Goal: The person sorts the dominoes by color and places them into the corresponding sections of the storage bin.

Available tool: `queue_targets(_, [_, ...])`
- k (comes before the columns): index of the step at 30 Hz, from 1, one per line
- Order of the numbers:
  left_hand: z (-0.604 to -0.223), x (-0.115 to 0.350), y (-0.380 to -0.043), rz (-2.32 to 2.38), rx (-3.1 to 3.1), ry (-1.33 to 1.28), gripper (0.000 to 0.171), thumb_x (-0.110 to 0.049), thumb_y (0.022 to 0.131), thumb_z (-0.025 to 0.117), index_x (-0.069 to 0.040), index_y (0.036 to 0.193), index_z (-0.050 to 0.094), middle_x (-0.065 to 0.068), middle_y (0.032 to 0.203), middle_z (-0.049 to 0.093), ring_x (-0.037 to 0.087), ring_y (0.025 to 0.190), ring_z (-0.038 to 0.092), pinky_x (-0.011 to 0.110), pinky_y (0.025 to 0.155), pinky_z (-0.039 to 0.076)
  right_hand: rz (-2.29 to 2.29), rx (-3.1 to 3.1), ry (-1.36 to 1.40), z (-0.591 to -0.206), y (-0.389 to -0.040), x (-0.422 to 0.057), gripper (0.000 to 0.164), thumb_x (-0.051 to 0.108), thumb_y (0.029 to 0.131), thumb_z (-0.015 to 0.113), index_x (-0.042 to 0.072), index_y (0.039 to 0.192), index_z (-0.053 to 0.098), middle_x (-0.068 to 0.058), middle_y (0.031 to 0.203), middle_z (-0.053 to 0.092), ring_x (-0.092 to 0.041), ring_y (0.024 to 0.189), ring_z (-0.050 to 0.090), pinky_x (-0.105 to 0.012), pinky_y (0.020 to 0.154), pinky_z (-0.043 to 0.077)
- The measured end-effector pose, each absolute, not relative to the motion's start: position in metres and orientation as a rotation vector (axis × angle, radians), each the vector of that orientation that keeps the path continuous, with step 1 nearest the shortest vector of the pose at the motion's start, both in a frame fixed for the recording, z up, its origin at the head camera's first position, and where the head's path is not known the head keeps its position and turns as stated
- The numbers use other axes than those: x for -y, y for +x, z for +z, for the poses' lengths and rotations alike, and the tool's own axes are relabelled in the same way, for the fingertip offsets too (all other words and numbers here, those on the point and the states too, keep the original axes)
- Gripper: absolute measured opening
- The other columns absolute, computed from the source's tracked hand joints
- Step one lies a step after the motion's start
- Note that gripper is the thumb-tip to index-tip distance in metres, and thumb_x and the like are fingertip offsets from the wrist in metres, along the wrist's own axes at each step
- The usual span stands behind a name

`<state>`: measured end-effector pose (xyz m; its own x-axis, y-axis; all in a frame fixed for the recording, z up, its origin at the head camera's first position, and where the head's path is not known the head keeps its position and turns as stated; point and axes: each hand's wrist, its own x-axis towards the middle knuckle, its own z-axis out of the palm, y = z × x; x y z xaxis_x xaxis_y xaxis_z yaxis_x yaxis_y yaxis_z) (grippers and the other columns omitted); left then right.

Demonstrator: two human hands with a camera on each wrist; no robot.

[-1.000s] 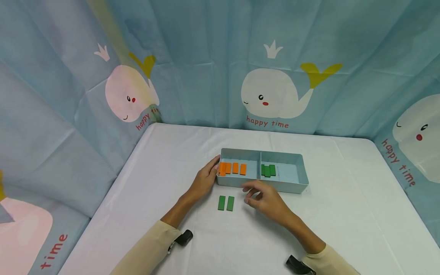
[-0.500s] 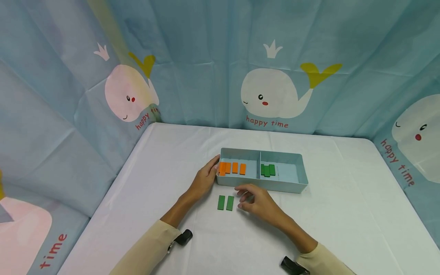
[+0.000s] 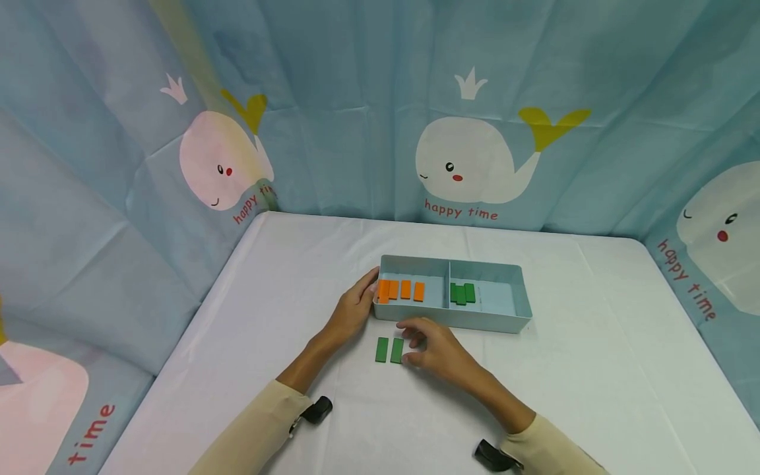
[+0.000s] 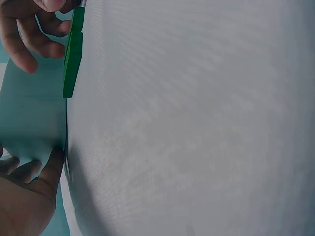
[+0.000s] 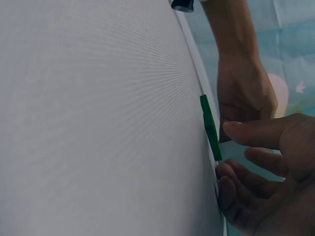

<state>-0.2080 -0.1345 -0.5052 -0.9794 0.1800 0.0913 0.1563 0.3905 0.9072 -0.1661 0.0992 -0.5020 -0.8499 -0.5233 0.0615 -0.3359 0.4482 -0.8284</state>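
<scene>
Two green rectangular tiles, a left tile and a right tile, lie side by side on the white cloth before a pale blue two-compartment box. My right hand hovers just right of them, thumb and fingers apart, with nothing between them; its thumb tip is close to the right tile. In the right wrist view the gap between thumb and fingers lies beside the green tiles. My left hand rests against the box's left end, its fingers along the outer wall; some fingertips are hidden.
Several orange tiles lie in the box's left compartment, and green tiles lie in the right one beside the divider. A white cloth covers the table. Blue whale-print curtains hang behind and at the sides.
My right hand has moved left along the front of the box, up to the two green tiles on the cloth. My left hand, the box and the tiles have stayed in place.
</scene>
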Motion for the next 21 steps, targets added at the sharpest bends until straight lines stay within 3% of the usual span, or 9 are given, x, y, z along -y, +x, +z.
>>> queue_targets(21, [-0.505,0.135,-0.208,1.703,-2.584,0.307,0.052,-0.027,0.117,0.040,-0.015,0.168,0.035,0.003,0.170,0.039,0.024,0.159,0.032,0.050,0.131,0.026,-1.049,-2.653,-0.801,-0.502,-0.163,-0.084,0.062,0.005,0.079,0.093,0.013,0.136,0.068,0.002,0.116,0.066,-0.012,0.097,0.059,-0.032,0.081,0.055])
